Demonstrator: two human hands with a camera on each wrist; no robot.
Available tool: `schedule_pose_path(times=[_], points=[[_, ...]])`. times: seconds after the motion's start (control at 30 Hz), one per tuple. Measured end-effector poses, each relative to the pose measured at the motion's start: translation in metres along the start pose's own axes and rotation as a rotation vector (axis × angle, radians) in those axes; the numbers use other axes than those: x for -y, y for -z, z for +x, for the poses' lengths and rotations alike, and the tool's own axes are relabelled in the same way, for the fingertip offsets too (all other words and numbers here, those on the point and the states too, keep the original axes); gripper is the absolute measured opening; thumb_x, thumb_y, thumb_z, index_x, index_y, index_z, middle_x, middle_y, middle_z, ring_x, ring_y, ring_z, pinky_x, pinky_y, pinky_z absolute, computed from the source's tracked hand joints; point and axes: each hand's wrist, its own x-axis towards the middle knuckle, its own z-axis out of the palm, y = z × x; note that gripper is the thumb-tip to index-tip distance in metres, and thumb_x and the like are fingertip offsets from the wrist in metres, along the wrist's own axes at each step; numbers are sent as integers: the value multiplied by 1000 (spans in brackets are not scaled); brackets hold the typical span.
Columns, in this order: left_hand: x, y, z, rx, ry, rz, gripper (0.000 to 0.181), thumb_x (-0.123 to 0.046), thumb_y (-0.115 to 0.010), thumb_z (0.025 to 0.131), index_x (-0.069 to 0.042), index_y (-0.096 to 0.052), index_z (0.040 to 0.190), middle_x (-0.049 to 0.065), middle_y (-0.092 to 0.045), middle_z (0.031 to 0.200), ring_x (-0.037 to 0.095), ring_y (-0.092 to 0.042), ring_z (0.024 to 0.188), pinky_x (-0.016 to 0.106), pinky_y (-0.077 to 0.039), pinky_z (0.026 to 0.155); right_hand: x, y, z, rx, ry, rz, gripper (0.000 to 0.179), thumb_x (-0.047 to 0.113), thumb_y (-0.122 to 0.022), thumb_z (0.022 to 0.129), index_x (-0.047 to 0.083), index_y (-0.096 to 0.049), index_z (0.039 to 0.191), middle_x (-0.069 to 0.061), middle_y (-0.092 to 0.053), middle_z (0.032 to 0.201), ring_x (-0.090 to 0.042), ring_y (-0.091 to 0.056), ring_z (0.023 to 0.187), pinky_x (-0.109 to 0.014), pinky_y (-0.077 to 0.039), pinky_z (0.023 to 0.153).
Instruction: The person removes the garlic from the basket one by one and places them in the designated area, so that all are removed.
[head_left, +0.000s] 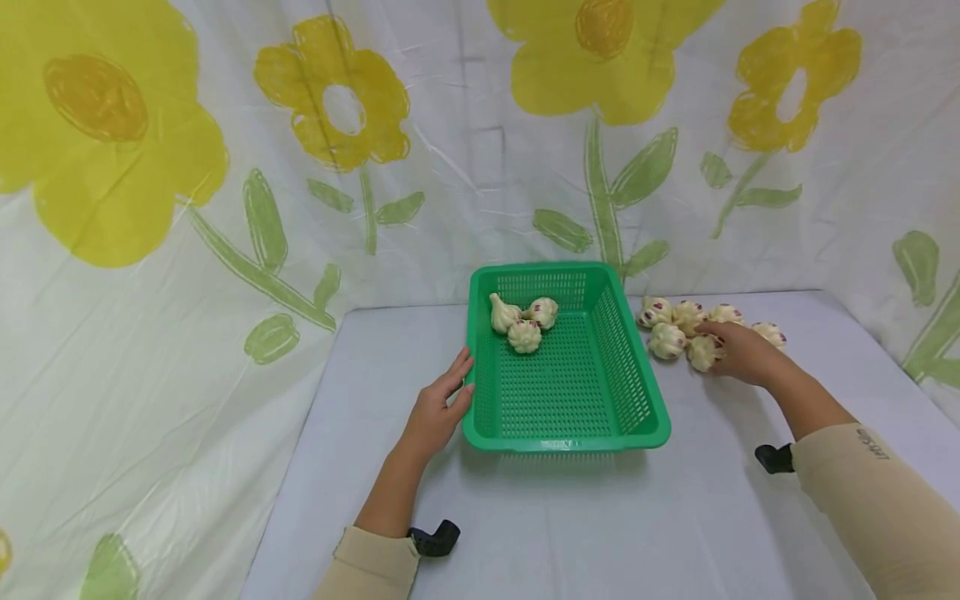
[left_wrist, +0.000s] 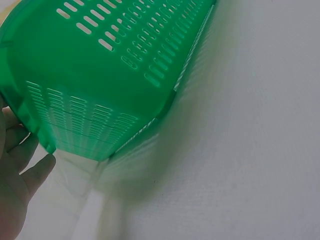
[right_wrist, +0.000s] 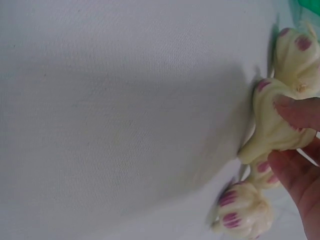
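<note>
My right hand (head_left: pixel 742 354) pinches a garlic bulb (right_wrist: pixel 272 120) between thumb and fingers, at the near side of a group of bulbs right of the basket. This bulb is creamy white with purple patches, and its stem points down toward the table in the right wrist view. Beside it sits another garlic bulb (head_left: pixel 667 341). At the left side of a green plastic basket (head_left: pixel 567 445), my left hand (head_left: pixel 435 412) touches the rim with fairly straight fingers. Three bulbs, among them a garlic bulb (head_left: pixel 524 336), lie inside at the far left corner.
A white-covered table (head_left: pixel 555 533) bears the basket and the loose bulbs. Behind it hangs a white curtain (head_left: pixel 465 192) printed with yellow flowers. Other bulbs lie close around my right hand, such as the far-right garlic bulb (head_left: pixel 769 334).
</note>
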Motion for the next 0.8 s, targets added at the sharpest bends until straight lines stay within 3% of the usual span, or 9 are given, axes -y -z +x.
schedule_pose_path(times=[0.8], points=[[-1,0,1,-1,3,-11,49,-27,-50,103,-14,-42,150,-11,-30,159,12,-37,142,37,-40,112,-2,0,4,-1,-21,-4,68,4,-72,85,-3,-39,144,-37,-32,147,-57,-29,133,-72,-31,105]])
